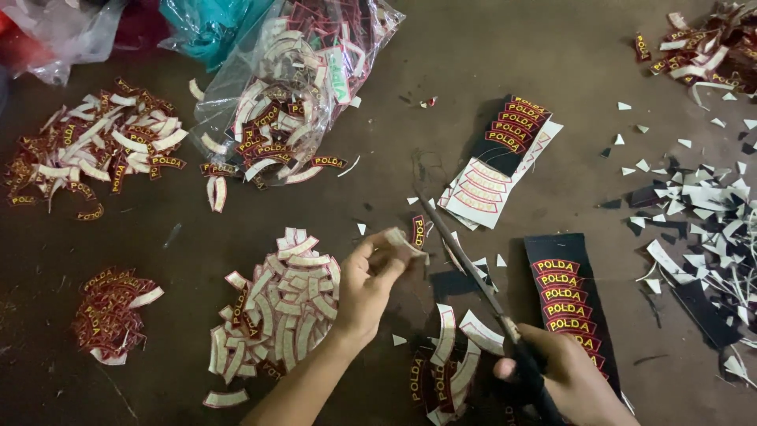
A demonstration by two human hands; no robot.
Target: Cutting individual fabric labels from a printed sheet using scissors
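Loads of curved embroidered patches all over this dark brown surface (473, 55). Using the scissors (473, 272) as the landmark: far to their left sit two loose heaps of patches (95, 150) and (110, 315), and up-left of them a clear plastic bag (300, 71) spills more. Closer left is the big pile of cut patches (276, 308). The left hand (371, 284) pinches one small patch (404, 241) right at the blade tip. The right hand (564, 379) is gripping the scissor handles. Just right of the blades lies a black uncut strip of patches (568, 304), and further right a mess of white and black offcuts (702, 213).
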